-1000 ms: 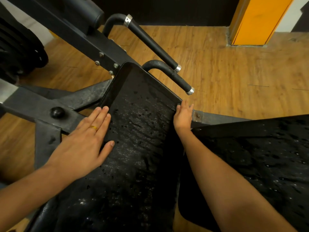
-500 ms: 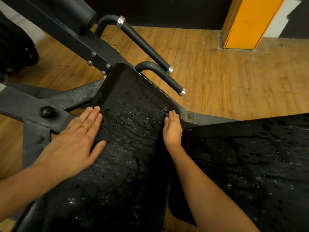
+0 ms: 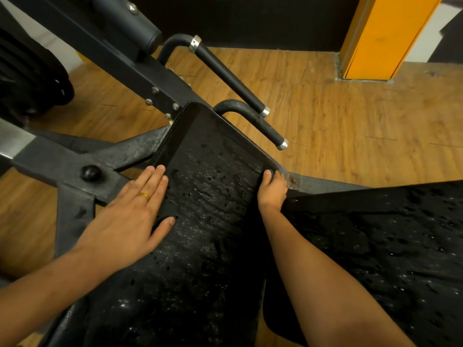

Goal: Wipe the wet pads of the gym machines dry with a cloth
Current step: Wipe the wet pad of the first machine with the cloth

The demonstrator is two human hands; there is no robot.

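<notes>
2 wet pads in view, both beaded with droplets: long black textured pad (image 3: 213, 221) in the centre, wider black pad (image 3: 388, 246) to the right. 2 hands, both on the long one. Left hand (image 3: 125, 221) lies flat on its left edge, four fingers straight and together, thumb splayed (1 gold ring (image 3: 143, 195)). Right hand (image 3: 271, 194) sits against its right edge, fingers packed together. 2 black tubular grips with chrome collars beyond the pad's top: upper handle (image 3: 225, 71), lower handle (image 3: 260, 123).
</notes>
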